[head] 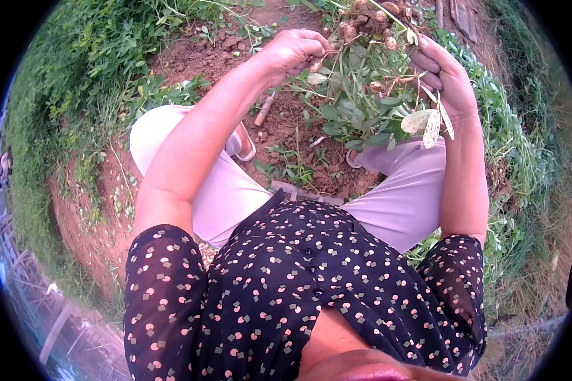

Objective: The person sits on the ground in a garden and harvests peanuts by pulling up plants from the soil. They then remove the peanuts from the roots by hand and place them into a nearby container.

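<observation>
An uprooted peanut plant [357, 90] hangs between my hands, with its soil-covered roots and peanut pods [362, 24] uppermost and its leaves below. My left hand [298, 55] has its fingers closed at the left edge of the roots, pinching a peanut pod [316, 64]. On the other side, my right hand [441, 71] supports the plant's stems and roots, its fingers partly hidden behind them. Pale, spotted leaves [431, 125] dangle by my right wrist. A small tool with a wooden handle [265, 110] lies on the soil between my feet.
Loose reddish soil [195, 57] and small green plants [298, 169] lie around my feet. Dense leafy plants [100, 43] stand at the left, with more greenery [519, 138] at the right. A weathered board [464, 19] lies at the top right. My bent knees flank the ground ahead.
</observation>
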Motion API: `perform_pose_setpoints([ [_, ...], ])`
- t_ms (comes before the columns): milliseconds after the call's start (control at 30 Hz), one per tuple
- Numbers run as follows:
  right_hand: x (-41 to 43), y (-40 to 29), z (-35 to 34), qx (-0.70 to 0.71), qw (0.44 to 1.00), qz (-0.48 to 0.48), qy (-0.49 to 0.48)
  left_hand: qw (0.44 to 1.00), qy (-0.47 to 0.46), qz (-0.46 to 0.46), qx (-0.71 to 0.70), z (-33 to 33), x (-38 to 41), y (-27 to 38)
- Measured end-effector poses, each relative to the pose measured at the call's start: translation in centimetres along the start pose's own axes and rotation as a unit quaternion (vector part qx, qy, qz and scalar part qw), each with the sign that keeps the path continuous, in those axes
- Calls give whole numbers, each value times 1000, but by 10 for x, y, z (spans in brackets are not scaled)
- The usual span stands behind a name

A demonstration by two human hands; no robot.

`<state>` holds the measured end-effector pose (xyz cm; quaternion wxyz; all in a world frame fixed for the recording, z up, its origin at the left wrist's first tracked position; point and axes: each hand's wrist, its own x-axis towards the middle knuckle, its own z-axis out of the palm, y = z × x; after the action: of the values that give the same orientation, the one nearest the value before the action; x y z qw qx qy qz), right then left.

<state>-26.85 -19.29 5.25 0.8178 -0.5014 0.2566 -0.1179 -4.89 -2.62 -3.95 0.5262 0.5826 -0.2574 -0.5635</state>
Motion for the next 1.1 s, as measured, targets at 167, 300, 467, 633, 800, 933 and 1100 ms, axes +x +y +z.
perform_pose_setpoints([
  [167, 0, -2, 2, 17, 1000, 9, -19, 1000, -6, -3, 5, 8, -6, 4],
  [300, -2, -2, 4, 15, 1000, 9, -8, 1000, 2, -13, 15, 14, -9, 4],
  [467, -1, -3, 0, 4, 1000, -10, -1, 999, -1, -11, 36, 15, -9, 1],
  [633, 1, -5, -6, 7, 1000, -14, 3, 996, -57, -39, -59, 8, -10, 0],
  [800, 0, -3, -6, 16, 1000, -23, 11, 994, -66, -26, -85, 7, -8, -3],
  [933, -1, -4, -3, 34, 999, -11, 9, 996, -19, -33, -85, 8, -4, -6],
  [1100, -4, -6, -2, 46, 999, 4, -14, 995, 24, -31, -94, 5, 0, -10],
])
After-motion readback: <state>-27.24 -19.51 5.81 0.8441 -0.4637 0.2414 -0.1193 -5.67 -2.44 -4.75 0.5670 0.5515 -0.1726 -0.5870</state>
